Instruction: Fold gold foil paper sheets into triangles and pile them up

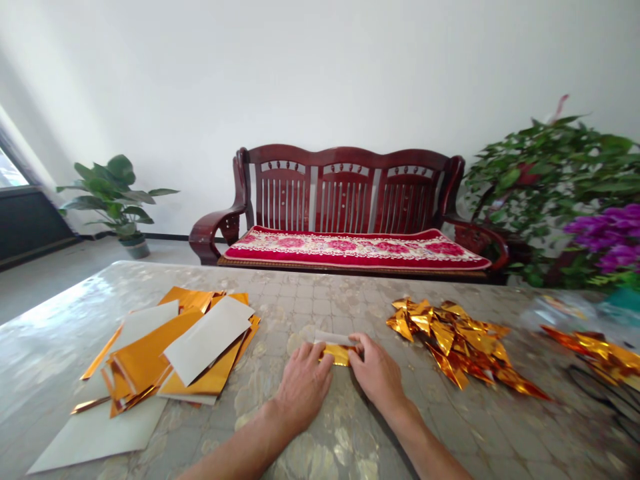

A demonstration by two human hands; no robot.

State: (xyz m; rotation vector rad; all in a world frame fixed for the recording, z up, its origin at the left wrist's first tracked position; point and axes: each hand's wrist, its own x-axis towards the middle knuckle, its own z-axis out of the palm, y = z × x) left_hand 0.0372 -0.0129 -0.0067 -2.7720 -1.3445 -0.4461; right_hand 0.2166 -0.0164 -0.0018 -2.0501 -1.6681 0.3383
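Note:
Both my hands rest on the table at its near middle, pressing a small gold foil paper [338, 352] between them. My left hand [303, 381] pinches its left end with the fingers curled. My right hand [376, 373] holds the right end, fingers bent over the foil. A white strip of the paper's back shows just beyond the fingertips. To the left lies a stack of flat gold and white sheets [170, 353]. To the right sits a pile of folded gold pieces [460, 343].
The table [320, 300] has a glossy tiled-pattern top. More gold foil [597, 350] and a clear plastic bag [555, 308] lie at the far right. Behind stand a red wooden bench [345, 207], a potted plant [117, 197] and flowering plants [565, 193].

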